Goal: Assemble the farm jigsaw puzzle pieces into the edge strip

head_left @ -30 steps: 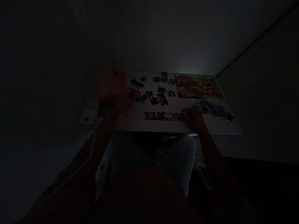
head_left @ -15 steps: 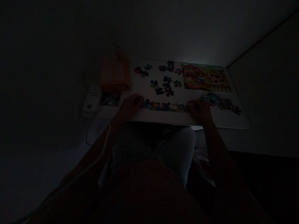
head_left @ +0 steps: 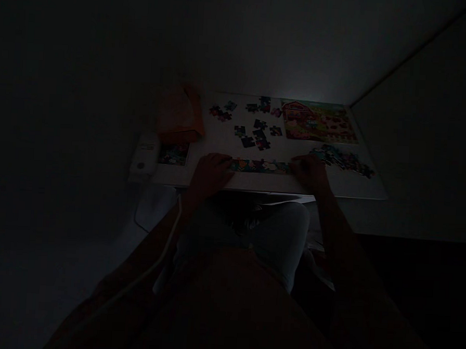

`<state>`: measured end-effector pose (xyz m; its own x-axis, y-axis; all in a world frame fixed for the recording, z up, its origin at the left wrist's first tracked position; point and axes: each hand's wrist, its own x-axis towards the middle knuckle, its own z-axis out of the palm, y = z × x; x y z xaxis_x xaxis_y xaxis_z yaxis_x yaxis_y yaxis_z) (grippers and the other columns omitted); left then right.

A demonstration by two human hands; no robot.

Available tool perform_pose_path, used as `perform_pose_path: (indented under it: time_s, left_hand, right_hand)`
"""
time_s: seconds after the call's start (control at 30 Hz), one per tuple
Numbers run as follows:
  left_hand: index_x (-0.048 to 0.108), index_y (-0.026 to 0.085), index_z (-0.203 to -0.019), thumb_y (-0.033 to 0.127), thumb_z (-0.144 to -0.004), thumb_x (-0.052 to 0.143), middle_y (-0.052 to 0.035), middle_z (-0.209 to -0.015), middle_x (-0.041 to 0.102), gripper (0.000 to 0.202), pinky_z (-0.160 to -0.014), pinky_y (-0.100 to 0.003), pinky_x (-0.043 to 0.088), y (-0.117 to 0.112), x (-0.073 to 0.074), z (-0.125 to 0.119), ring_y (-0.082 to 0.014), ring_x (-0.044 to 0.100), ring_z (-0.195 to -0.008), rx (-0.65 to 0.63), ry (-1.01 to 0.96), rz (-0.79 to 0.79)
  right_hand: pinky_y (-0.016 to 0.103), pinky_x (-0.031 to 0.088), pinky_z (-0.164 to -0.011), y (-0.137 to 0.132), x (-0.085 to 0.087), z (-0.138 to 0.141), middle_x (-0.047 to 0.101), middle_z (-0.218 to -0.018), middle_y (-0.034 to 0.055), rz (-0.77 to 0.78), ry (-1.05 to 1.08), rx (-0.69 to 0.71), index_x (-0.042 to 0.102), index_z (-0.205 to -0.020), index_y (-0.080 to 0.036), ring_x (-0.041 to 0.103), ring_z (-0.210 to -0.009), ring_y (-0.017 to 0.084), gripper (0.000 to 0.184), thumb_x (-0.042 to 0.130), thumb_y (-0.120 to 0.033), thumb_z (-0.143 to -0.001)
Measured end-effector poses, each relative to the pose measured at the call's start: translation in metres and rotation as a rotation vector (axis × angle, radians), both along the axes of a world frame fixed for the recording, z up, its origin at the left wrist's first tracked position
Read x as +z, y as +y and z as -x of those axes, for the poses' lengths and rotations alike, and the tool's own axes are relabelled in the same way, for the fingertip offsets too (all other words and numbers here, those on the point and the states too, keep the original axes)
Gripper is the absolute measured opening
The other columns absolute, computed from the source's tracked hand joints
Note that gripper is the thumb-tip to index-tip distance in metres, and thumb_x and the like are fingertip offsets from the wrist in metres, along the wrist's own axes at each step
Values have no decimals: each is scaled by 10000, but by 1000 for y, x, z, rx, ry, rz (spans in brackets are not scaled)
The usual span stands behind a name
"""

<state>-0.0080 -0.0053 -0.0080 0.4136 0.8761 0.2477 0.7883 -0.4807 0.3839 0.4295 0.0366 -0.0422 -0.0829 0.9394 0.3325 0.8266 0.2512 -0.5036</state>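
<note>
I set my clock on the long, narrow strip of brightly printed puzzle pieces (head_left: 260,166), twelve o'clock pointing at the table's far edge; the view reaches me very dark. At nine o'clock, farthest out, I see a white block-shaped device with a round mark on its face (head_left: 145,151). At ten sits an orange box-like container with a paler top (head_left: 181,114), and near its closer edge, back toward nine, a dark, colourfully printed rectangular card (head_left: 173,153). A thin, pale cord (head_left: 173,233) crosses the left forearm.

The bare left hand (head_left: 213,172) is at nine, its fingers close together over the strip's left end; I cannot tell whether they grip or merely press. Toward half past ten lies a small cluster of red and teal puzzle pieces (head_left: 220,113). The strip lies flat near the close edge of the white tabletop (head_left: 248,181), between both hands. At twelve I have scattered dark blue puzzle pieces (head_left: 260,138).

Between one and two lies a rectangular printed sheet with a red barn and green field (head_left: 319,122). The bare right hand (head_left: 308,172) is at three, fingers curled narrow at the strip's right end; its grip I cannot tell. Just beyond it, also at three, is a heaped pile of multicoloured puzzle pieces (head_left: 342,160).
</note>
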Motion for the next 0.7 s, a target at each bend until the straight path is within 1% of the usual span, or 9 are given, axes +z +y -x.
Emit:
perform_pose_path:
  time_s: [0.1,0.27,0.37,0.47,0.6,0.7]
  left_hand:
    - [750,280,-1643,478,-1197,591,-130,-1694,732,514,-1325,-625,475,-7,0,0,-389,636,-1555,-33,17,-1]
    - [729,213,-1669,459,-1190,600,-162,-1683,737,554,-1291,-615,508,-9,0,0,-396,654,-1534,-52,44,-1]
    - [724,238,-1676,447,-1187,591,-154,-1698,729,547,-1285,-625,513,-12,1,-1,-395,653,-1528,-59,55,9]
    - [722,257,-1678,438,-1184,584,-154,-1695,728,543,-1272,-629,521,-16,1,-2,-397,656,-1523,-45,68,8]
    - [734,235,-1659,433,-1189,586,-156,-1687,734,531,-1278,-624,516,-19,2,-3,-395,659,-1529,-24,81,-19]
    - [751,251,-1636,431,-1184,612,-149,-1686,735,506,-1305,-617,501,-19,1,-3,-388,657,-1545,-13,80,-30]
  right_hand:
    - [528,617,-952,-1,1,0,733,-1040,124,-4,9,1,865,-1197,-278,712,-939,330,344,744,-553,-1028]
    - [521,618,-935,-2,4,2,719,-1033,121,-9,15,15,868,-1209,-268,714,-952,329,377,733,-570,-1026]
    - [519,619,-906,-2,5,3,718,-1010,115,3,11,-4,866,-1189,-278,704,-918,321,363,729,-564,-1011]
    - [535,623,-931,-1,5,3,728,-1021,122,8,12,-5,872,-1177,-273,706,-916,323,363,731,-562,-1009]
    - [536,619,-941,-2,5,3,730,-1055,138,6,17,-4,879,-1195,-253,715,-941,331,392,731,-565,-1009]
    - [530,616,-953,-2,5,3,732,-1060,139,8,14,-9,876,-1190,-256,718,-948,331,386,722,-560,-1009]
